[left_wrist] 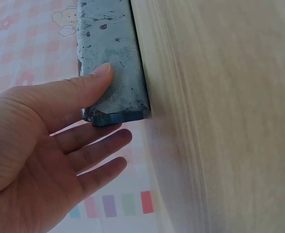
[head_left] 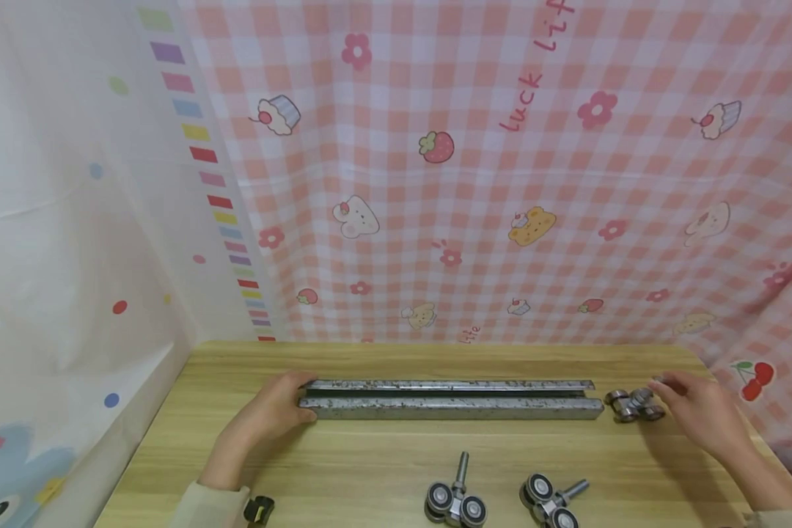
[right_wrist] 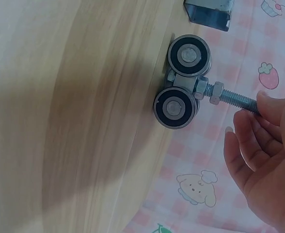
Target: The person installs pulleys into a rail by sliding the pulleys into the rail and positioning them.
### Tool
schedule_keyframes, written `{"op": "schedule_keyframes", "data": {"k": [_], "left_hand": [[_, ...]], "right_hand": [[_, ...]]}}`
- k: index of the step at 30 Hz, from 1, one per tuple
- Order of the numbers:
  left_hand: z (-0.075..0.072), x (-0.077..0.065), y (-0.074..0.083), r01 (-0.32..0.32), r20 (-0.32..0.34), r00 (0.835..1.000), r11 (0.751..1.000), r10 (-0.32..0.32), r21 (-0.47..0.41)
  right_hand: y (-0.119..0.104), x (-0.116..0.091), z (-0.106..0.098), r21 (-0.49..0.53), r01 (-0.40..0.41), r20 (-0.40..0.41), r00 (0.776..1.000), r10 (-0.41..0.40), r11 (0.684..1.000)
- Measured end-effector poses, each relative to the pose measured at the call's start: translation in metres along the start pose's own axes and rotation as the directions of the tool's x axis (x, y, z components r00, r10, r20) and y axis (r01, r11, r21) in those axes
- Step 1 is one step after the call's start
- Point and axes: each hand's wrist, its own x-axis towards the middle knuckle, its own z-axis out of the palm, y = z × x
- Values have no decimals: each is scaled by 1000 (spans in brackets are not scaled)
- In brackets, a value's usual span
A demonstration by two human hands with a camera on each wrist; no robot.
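Observation:
A worn grey metal channel rail [head_left: 452, 409] lies lengthwise on the table, with a slot running along its top. My left hand [head_left: 273, 407] grips its left end; in the left wrist view the thumb [left_wrist: 91, 87] presses the rail's side [left_wrist: 111, 39] while several fingers spread past the end. Just off the right end is a roller trolley [head_left: 627, 405] with wheels and a threaded bolt. My right hand [head_left: 706, 411] pinches the tip of that bolt [right_wrist: 237, 100]. In the right wrist view the trolley's wheels [right_wrist: 174, 108] sit apart from the rail's open end [right_wrist: 209, 14].
Two more roller trolleys lie near the front of the table [head_left: 343, 469], one with its bolt pointing away [head_left: 458, 506] and another [head_left: 551, 502] with its bolt angled right. A small black clip-like piece [head_left: 259, 509] is by the left sleeve. Patterned cloth [head_left: 396, 183] hangs behind.

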Motion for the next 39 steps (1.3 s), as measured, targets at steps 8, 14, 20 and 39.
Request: {"op": "schedule_keyframes", "data": {"k": [8, 14, 20, 39], "left_hand": [[1, 0, 0, 7, -9, 1000, 1000, -7, 0], [1, 0, -1, 3, -15, 1000, 1000, -2, 6], [1, 2, -1, 2, -15, 1000, 1000, -2, 12], [3, 2, -4, -13, -23, 1000, 1000, 14, 9]], "right_hand": [[-8, 3, 6, 36, 15, -11, 1000, -14, 999], [-13, 5, 10, 35, 18, -17, 1000, -18, 999], [-15, 5, 13, 39, 20, -6, 1000, -20, 999], [-22, 6, 19, 33, 65, -19, 998, -64, 997]]}}
